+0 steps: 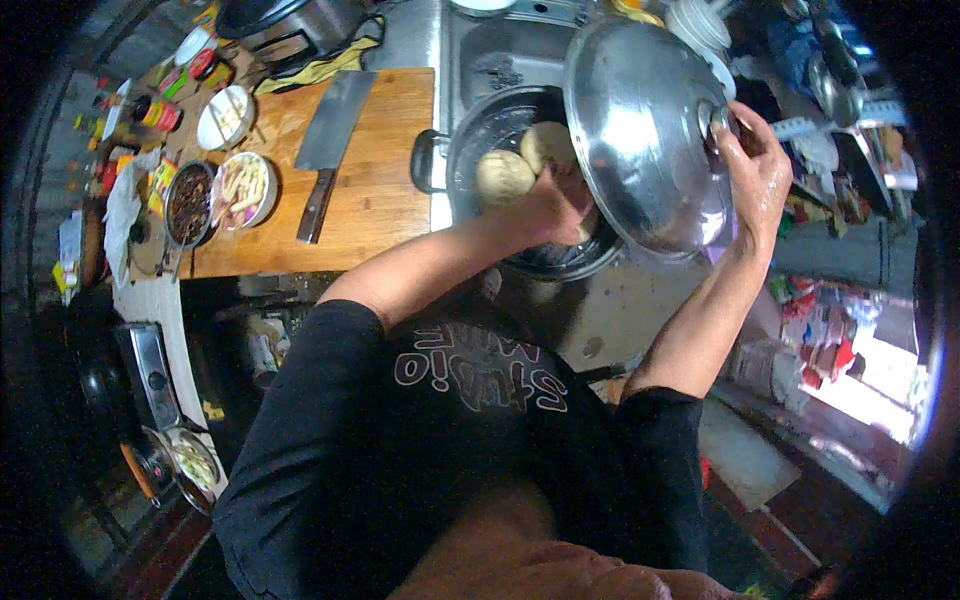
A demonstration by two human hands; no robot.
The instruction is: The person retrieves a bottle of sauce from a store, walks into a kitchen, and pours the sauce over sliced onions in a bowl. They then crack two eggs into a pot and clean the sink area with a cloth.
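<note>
My right hand (754, 161) grips the knob of a domed glass lid (637, 142), which is tilted over the right side of a dark two-handled pot (465, 176). My left hand (559, 206) reaches down into the pot, its fingers partly hidden by the lid's edge. Pale round pieces that look like dough lie in the pot, one (505, 176) left of my hand and another (547, 146) behind it. A little more of a pale piece shows below my fingers. Whether my left hand holds any of it cannot be made out.
Left of the pot, a cleaver (334, 124) lies on a wooden cutting board (382, 217). Bowls of food (244, 191) and a metal bowl of dark food (191, 202) stand on its left part. Behind the pot is a steel sink (517, 41), with stacked white bowls (697, 26) to the right.
</note>
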